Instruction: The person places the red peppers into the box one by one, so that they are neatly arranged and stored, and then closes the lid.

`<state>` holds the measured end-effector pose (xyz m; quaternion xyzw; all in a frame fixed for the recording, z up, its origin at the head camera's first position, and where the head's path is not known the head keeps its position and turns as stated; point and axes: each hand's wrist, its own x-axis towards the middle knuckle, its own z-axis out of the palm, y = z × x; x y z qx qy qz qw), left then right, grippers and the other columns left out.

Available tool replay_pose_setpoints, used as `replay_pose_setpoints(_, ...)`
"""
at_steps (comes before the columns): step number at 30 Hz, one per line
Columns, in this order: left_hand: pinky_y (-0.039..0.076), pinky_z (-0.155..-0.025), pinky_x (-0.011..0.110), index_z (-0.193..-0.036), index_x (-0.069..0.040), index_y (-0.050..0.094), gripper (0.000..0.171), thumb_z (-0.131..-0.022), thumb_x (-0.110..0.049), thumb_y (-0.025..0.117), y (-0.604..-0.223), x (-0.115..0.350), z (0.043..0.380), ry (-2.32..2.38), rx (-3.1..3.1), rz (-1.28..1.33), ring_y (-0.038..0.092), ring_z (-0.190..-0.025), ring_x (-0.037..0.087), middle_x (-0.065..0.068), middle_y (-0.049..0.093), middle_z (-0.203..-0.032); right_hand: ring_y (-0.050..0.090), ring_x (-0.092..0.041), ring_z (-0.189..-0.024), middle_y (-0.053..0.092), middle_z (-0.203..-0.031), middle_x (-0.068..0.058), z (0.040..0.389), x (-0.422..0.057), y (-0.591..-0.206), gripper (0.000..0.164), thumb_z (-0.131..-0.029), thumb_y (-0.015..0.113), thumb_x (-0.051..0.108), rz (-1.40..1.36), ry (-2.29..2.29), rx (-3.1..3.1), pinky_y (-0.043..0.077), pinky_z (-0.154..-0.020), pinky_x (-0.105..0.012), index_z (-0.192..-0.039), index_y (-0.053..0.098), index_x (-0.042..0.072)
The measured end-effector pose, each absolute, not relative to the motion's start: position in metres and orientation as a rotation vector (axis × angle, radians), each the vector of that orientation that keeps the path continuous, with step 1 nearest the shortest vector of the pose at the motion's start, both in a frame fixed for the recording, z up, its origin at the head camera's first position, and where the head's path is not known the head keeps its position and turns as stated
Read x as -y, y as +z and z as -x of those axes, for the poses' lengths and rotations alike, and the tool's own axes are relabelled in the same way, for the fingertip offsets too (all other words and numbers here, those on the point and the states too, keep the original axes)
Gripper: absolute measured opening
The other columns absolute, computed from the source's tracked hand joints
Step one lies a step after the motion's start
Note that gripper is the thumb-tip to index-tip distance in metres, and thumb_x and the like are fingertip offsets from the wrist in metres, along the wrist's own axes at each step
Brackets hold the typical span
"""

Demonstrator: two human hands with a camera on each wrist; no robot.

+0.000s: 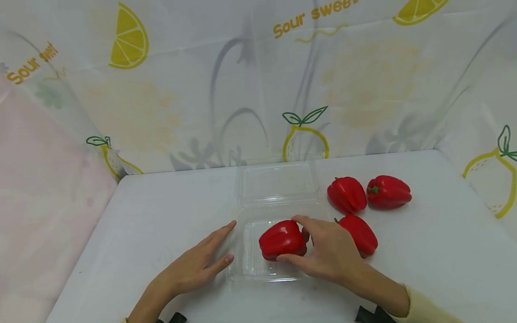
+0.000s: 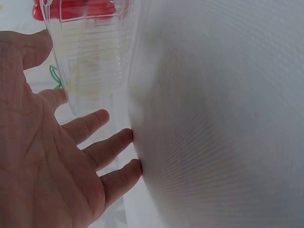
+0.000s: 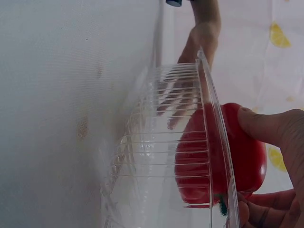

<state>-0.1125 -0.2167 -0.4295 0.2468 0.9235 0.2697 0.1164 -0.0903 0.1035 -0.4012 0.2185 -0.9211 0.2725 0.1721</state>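
Note:
A red bell pepper [image 1: 282, 240] lies on its side in the base of a clear plastic clamshell box [image 1: 255, 272]. My right hand [image 1: 331, 250] grips this pepper between thumb and fingers. In the right wrist view the pepper [image 3: 244, 152] shows partly above the box rim, its green stem low down behind the plastic. Beside the box's left edge, my left hand [image 1: 198, 264] has its fingers extended and holds nothing. The left wrist view shows the fingers of that hand [image 2: 52, 137] spread, with the thumb close to the box wall [image 2: 95, 57].
To the right of the box lie three more red bell peppers: one near the right hand [image 1: 361, 234], one behind it [image 1: 346, 195] and one farther right [image 1: 388, 192]. The box's lid [image 1: 278, 181] lies folded back. A printed cloth [image 1: 251, 80] hangs behind the white table [image 1: 152, 212].

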Motion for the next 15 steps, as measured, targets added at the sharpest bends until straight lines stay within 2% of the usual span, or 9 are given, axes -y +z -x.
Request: replay_pose_setpoints(15, 0.036, -0.108, 0.056, -0.158, -0.037, 0.018, 0.071, -0.098, -0.053, 0.052, -0.428, 0.216, 0.112, 0.804, -2.701, -0.717, 0.029, -0.144, 0.019, -0.008, 0.027, -0.159, 0.054, -0.003, -0.065, 0.068, -0.083, 0.007, 0.09, -0.086, -0.401, 0.072, -0.065, 0.087, 0.051, -0.697, 0.741, 2.64, 0.05, -0.06, -0.019, -0.121, 0.064, 0.011)
